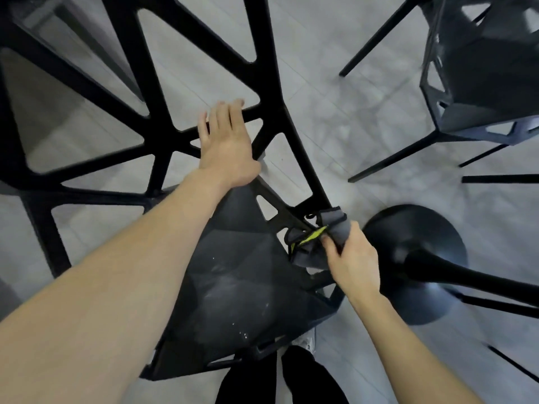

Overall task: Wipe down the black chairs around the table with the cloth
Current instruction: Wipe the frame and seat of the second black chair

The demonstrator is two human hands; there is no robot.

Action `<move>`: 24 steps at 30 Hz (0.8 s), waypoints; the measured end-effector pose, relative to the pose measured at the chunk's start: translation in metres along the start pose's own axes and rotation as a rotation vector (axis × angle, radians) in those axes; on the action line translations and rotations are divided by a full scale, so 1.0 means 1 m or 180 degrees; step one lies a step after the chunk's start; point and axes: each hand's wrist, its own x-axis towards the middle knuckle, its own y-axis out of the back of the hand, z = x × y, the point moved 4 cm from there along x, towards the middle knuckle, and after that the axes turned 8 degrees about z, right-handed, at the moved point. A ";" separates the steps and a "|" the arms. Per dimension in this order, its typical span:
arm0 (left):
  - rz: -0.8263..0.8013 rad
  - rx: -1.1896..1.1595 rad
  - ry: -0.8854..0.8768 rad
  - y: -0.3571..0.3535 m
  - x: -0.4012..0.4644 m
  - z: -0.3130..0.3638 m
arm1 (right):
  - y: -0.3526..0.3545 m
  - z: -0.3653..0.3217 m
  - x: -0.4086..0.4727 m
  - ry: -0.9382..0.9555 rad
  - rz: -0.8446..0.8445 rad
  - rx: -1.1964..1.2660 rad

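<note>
Right hand (pixel 354 265) fingers clamped on grey cloth (pixel 335 228), wiping black chair (pixel 233 287) frame strut; left hand (pixel 226 141) fingers straight, bracing backrest. Next: probably dusty seat.

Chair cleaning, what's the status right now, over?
Left hand flat on chair frame. Right hand gripping cloth against chair's side strut. Table pedestal close right, not blocking.

Bare forearms (pixel 140 272), no sleeves, no rings or watch; black trousers (pixel 280 377) and a pale shoe (pixel 306 341) below.
</note>
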 end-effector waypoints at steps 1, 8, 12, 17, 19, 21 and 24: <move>0.0046 -0.0077 0.0000 -0.001 -0.002 0.006 | 0.000 -0.009 0.011 0.0116 0.0035 -0.0035; 0.0190 -0.0967 -0.0551 -0.055 -0.110 0.048 | 0.000 -0.010 0.010 0.0278 0.0196 0.0358; -0.0479 -0.1367 -0.0333 -0.096 -0.138 0.061 | -0.006 0.079 -0.064 -0.0870 0.0039 0.0893; -0.0249 -0.1174 -0.0069 -0.115 -0.122 0.059 | -0.043 0.091 -0.099 -0.1200 -0.0160 0.1379; -0.0212 -0.1088 -0.0091 -0.118 -0.115 0.054 | -0.044 0.081 -0.086 -0.1122 0.0059 0.1501; -0.0161 -0.1087 -0.0162 -0.117 -0.110 0.053 | -0.039 0.073 -0.069 -0.1023 0.0326 0.1528; -0.0120 -0.1023 -0.0274 -0.116 -0.107 0.052 | -0.026 0.055 -0.036 -0.0773 0.0844 0.1404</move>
